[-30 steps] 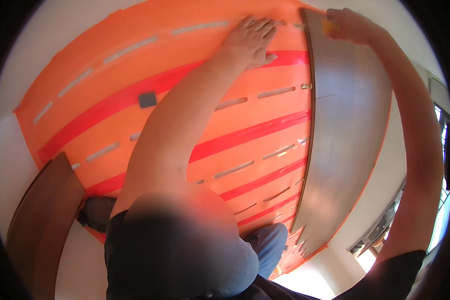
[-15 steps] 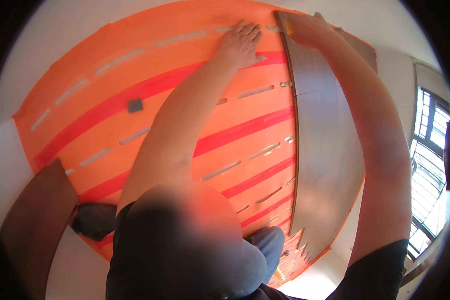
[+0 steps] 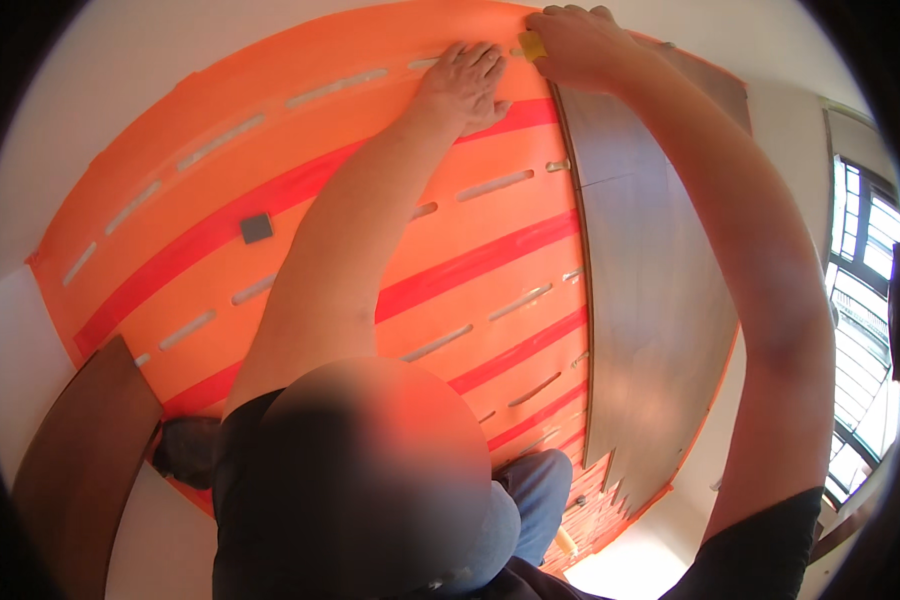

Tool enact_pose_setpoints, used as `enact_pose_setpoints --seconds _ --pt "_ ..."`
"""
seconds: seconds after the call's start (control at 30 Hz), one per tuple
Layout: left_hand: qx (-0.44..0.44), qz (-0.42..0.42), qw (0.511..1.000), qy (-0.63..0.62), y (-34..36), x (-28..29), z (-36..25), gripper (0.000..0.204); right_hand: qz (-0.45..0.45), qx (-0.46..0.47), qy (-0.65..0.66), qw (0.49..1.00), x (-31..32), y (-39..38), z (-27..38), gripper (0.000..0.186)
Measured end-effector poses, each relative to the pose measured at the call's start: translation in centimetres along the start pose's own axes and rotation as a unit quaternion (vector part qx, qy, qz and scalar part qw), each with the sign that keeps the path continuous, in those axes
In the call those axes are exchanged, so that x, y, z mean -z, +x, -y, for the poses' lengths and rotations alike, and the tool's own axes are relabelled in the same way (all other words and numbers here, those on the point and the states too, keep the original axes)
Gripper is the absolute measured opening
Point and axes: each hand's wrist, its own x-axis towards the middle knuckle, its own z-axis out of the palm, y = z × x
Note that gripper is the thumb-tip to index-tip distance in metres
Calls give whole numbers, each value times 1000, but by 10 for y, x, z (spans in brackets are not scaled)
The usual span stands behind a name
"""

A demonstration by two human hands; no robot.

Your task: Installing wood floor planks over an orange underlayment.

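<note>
My left hand (image 3: 467, 88) lies flat on the orange underlay sheet (image 3: 370, 120), fingers stretched out, near the far wall. My right hand (image 3: 588, 48) is at the far end of the laid wood-look floor planks (image 3: 650, 240), by their left edge. Its fingers curl around a small yellow piece (image 3: 532, 46), which pokes out at the left of the hand; the rest of it is covered, and I cannot tell its kind. Red tape stripes (image 3: 500, 265) and slots with grey showing through run across the sheet.
A small dark grey square (image 3: 256, 228) lies on the sheet at left. A loose brown plank (image 3: 85, 450) rests at the lower left, beside a dark object (image 3: 185, 452). My bent knee in blue jeans (image 3: 540, 490) is below. A barred window (image 3: 860, 290) stands at right.
My right hand has moved left to the planks' far left corner, and more of the yellow piece shows. My left hand has shifted slightly left, still flat. The view has shifted a little.
</note>
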Motion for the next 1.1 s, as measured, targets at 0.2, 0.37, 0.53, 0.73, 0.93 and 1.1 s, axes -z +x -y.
enact_pose_setpoints --seconds 0.2,0.37,0.53,0.73,0.93,1.1 --pt "3 -35 970 -242 -18 -4 30 46 -111 -13 10 994 -25 25 25 26" --pt "150 -128 931 -309 -135 44 23 43 -95 -58 -33 993 -43 23 73 26" --pt "155 -95 973 -145 -198 37 12 56 -98 -66 -52 992 -58 51 148 27" --pt "150 -50 984 -80 -200 44 8 66 -111 -48 -131 984 -47 42 164 25" --pt "132 -62 988 -53 -202 27 -1 68 -325 49 -17 944 -64 -9 165 23" --pt "43 -111 993 -7 -203 -2 6 88 -444 17 220 869 -111 -186 204 23"
